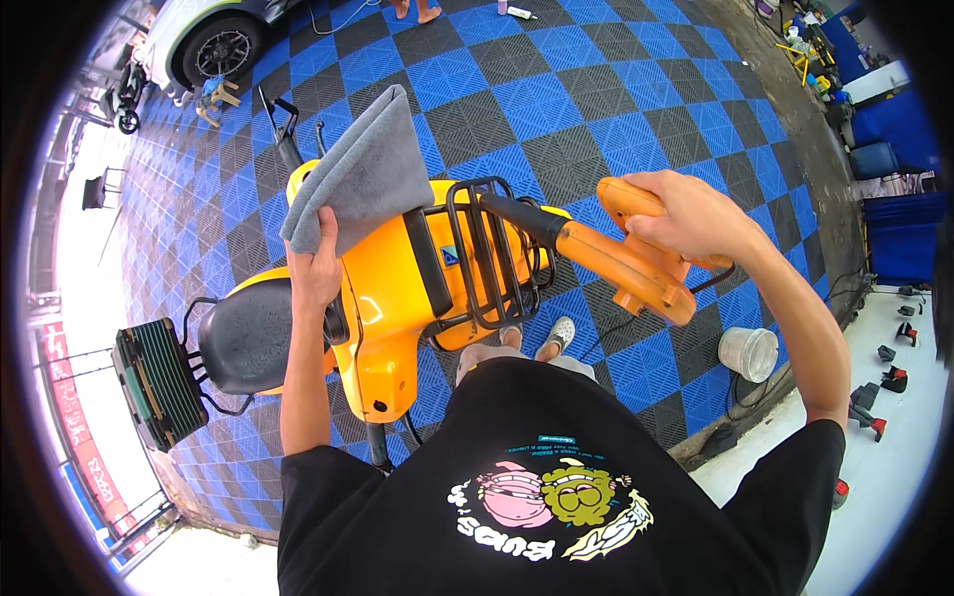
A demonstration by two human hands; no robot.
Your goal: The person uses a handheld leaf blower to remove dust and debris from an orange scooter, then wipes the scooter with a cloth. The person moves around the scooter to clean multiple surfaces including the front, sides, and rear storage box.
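Work in hand, as I judged it: drying the yellow scooter [383, 283] with air and cloth. The scooter stood crosswise just in front of me, its black seat [243, 343] toward my left, its black rack [484, 260] toward my right.

Hands: right hand [686, 214] wrapped round the handle of an orange blower [636, 273], nozzle aimed toward the rack; contact between nozzle and rack could not be told. Left hand [318, 266] pinched a folded gray cloth [368, 164], thumb on the near face, fingers mostly hidden, cloth held up over the scooter.

Progress: yellow panels looked glossy, no drops discernible at this scale. I estimated the job partly done, with the rack and front end probably outstanding. Whether the blower was running: undetermined. Far side: not visible.

Surface: floor [467, 129] of blue and black ribbed tiles, laid checkerwise. Room: white bucket [747, 358] to my right, near a pale ledge bearing power tools [894, 379]; green case [169, 387] behind the seat; parked car [164, 50] at upper left; another person's bare feet [425, 15] at the far edge.
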